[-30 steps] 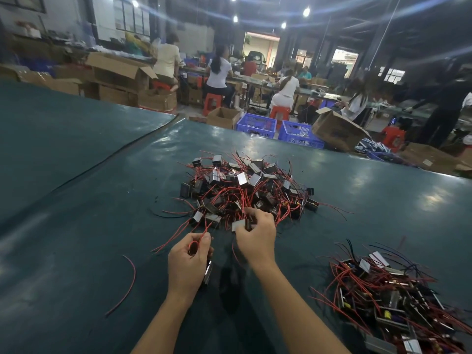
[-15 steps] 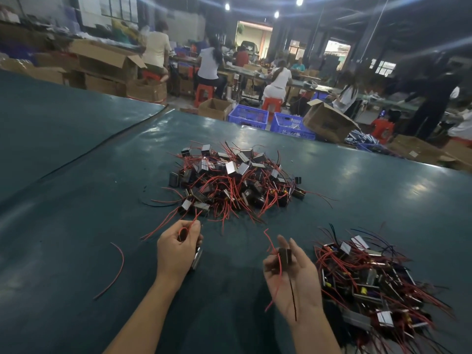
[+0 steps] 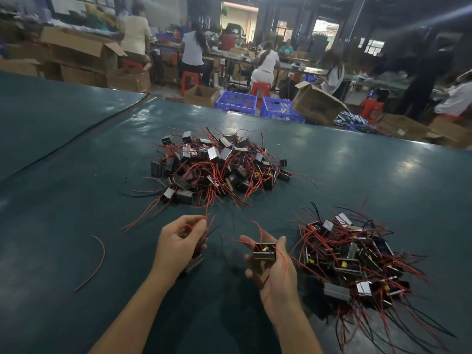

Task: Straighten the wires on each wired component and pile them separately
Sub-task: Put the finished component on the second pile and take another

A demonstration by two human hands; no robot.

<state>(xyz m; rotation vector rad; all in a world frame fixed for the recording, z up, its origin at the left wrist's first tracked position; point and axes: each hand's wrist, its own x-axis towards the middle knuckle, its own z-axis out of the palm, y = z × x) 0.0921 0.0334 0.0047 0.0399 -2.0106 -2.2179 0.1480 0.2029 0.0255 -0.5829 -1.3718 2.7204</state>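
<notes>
Left grip [image 3: 178,245]: back of hand up, fingers curled, thumb and fingertips pinching red leads [image 3: 204,221] at the far end of the hand. The leads run out past the fingertips toward the far pile [image 3: 217,164]. The block [image 3: 194,263] they belong to, dark metal, shows under the near edge of the palm, below and right of the pinch. Whether it touches the counter [image 3: 63,200] cannot be told.

Right grip [image 3: 274,267]: palm up, fingers and thumb curled round a component [image 3: 264,252]. It sits on the fingers at the far end of the palm, open face up, with a yellow piece inside. One red wire [image 3: 282,256] trails from it across the palm toward the wrist. Another stands up past the fingertips. The two grips are apart.

Far pile: tangled components with red wires, on the counter beyond both grips. Its nearest wires reach close to the left fingertips.

Near pile [image 3: 357,259]: components with red and black wires, just right of the right grip, wires fanning toward the near edge.

Loose wire [image 3: 98,261]: red, curved, alone on the counter, left of the left grip.

Background: blue crates [image 3: 236,102], cardboard boxes [image 3: 316,103], seated people [image 3: 267,65] at further counters.
</notes>
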